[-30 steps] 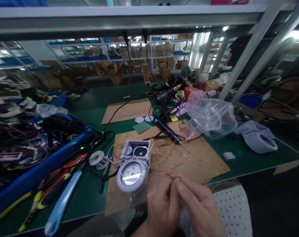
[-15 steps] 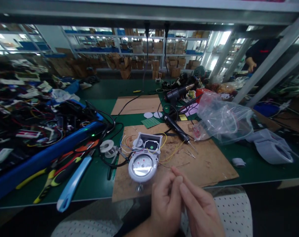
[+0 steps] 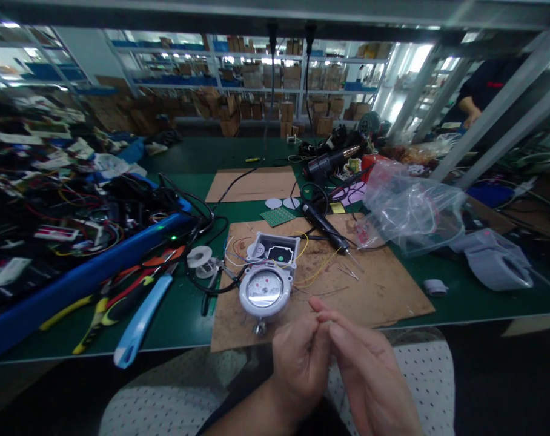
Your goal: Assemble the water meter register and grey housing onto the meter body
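L hand curled shut, R hand closed against it, can't tell if on anything; meter at approx. 10 o'clock from them on cardboard, prob. rigid, heavyish, slick-faced w/ fragile wires, best gripped round rim.

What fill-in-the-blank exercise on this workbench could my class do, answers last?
The handle beside the pliers is light ____.
The two white discs lie behind a ____ circuit board.
The plastic bag lies to the ____ of the soldering iron.
The hand nearer the round dial is the ____ one.

Missing words: blue; green; right; left.
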Tool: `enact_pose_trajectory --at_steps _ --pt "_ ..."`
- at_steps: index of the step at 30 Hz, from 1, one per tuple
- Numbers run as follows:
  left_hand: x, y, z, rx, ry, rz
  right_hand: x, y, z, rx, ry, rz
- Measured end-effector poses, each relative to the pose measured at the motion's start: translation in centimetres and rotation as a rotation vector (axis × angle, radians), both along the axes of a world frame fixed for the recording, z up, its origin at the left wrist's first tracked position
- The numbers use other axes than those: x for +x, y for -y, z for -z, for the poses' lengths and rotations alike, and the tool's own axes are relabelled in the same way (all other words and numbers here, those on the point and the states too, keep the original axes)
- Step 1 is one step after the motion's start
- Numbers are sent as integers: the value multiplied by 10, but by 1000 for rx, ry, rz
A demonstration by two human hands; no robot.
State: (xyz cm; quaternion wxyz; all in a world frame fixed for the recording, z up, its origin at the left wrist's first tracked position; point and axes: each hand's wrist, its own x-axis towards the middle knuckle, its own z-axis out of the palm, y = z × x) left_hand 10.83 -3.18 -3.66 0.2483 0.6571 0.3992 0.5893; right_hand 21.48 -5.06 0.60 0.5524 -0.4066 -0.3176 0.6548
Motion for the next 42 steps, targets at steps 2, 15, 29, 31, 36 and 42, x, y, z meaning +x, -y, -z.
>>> enact_pose_trajectory --at_steps 2,15,29,31,36,42 --pt "-3 -1 1 60 -45 -12 -2 -1 -5 -36 -52 -29" --pt "12 1 14 -499 683 349 -4 3 16 1 108 -4" --pt "-15 -8 8 -107 273 265 1 -2 4 53 145 -50" --pt "-18 -9 8 -67 186 248 2 -3 2 19 126 -50" --pt "-16 -7 11 -149 129 227 3 -2 4 -46 63 -76" --pt "-1 0 6 -385 243 177 2 5 16 42 197 25"
